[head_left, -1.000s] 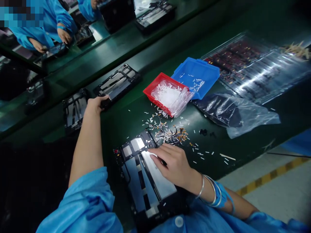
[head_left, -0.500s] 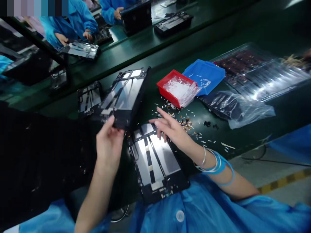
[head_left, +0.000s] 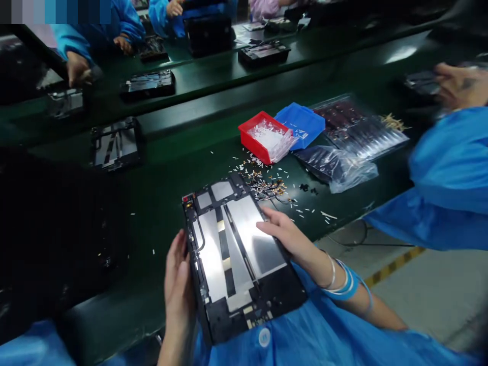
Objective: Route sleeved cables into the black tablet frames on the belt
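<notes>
In front of my blue smock lies an opened tablet (head_left: 244,254), its inside facing up. Silver battery panels, dark ribbon cables and a black lower section show on it. My left hand (head_left: 179,284) grips its left edge, with the fingers upright along the side. On the right edge, my right hand (head_left: 287,231) has its thumb over the rim and its other fingers partly hidden. The side looks thick; whether a second tablet lies underneath, I cannot tell. Just beyond its top edge, small gold-ended parts with dark wires (head_left: 269,188) are scattered on the green bench.
A red bin (head_left: 253,145) of white slips overlaps a blue bin (head_left: 308,124). Behind a plastic bag (head_left: 339,168) lies a clear tray (head_left: 358,132). Another tablet (head_left: 116,145) rests at left. A co-worker's sleeve (head_left: 450,168) is at right; more co-workers sit opposite.
The tablet raised in my left hand is no longer seen held apart. Both hands now hold one at its sides, the right having come down from above it. The view has shifted.
</notes>
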